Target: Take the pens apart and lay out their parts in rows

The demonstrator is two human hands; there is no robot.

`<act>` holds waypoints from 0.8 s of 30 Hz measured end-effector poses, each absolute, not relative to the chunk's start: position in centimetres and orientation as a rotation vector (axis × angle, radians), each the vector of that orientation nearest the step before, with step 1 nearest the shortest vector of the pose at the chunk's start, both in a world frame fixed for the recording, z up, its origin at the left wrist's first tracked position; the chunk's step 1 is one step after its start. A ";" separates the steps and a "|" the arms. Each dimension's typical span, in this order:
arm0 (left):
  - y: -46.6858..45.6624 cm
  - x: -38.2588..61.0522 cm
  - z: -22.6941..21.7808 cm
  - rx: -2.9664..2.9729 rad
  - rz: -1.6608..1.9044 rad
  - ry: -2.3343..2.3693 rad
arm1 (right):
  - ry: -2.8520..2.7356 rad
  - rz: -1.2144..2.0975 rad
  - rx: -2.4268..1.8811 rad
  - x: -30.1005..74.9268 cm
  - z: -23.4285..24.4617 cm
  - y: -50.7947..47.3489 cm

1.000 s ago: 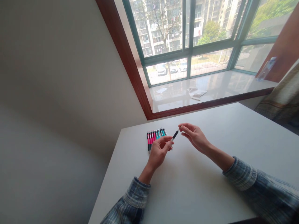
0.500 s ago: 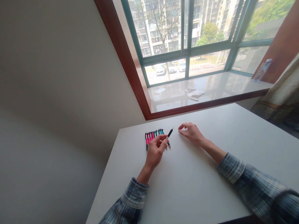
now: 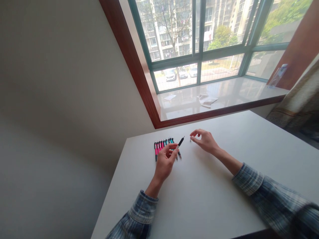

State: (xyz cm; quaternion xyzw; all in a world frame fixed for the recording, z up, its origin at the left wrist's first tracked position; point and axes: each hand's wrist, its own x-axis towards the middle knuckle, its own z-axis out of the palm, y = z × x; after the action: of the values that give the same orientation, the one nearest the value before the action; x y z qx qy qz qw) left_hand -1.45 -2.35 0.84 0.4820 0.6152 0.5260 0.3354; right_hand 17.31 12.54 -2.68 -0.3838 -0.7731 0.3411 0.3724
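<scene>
With clock directions taken from the pen, a row of pink, teal and black pens lay on the white tabletop at 9 o'clock, partly covered by the left hand. A crumpled cloth lay on the windowsill between 1 and 2 o'clock; a clear bottle stood there at 2 o'clock, near the curtain. The right hand was at 3 o'clock, thumb and fingers curved, beside a small pale piece; whether it gripped that piece could not be determined. The left hand grasped the pen above the tabletop. The pen was tilted, its thin point directed toward 1 o'clock; its front section was black and the adjoining barrel whitish, with its rear hidden by the fingers.
</scene>
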 end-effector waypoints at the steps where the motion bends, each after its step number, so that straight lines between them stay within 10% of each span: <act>1: -2.4 -1.5 0.9 1.259 1.374 1.602 | -1.937 1.003 -0.937 17.2 -2.4 12.2; 8: -2.4 -1.2 0.6 1.353 1.331 1.581 | -1.694 1.675 -0.595 16.1 -1.3 9.9; 24: -2.1 -1.4 0.1 1.389 1.332 1.646 | -1.613 1.703 -0.585 15.6 -1.4 9.5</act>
State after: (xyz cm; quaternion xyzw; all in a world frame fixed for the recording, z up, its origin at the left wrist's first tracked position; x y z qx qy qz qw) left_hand -1.36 -2.06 0.05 0.5234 0.6201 0.5017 0.2998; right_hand 15.64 9.52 -1.38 -0.2263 -0.6239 0.6589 0.3541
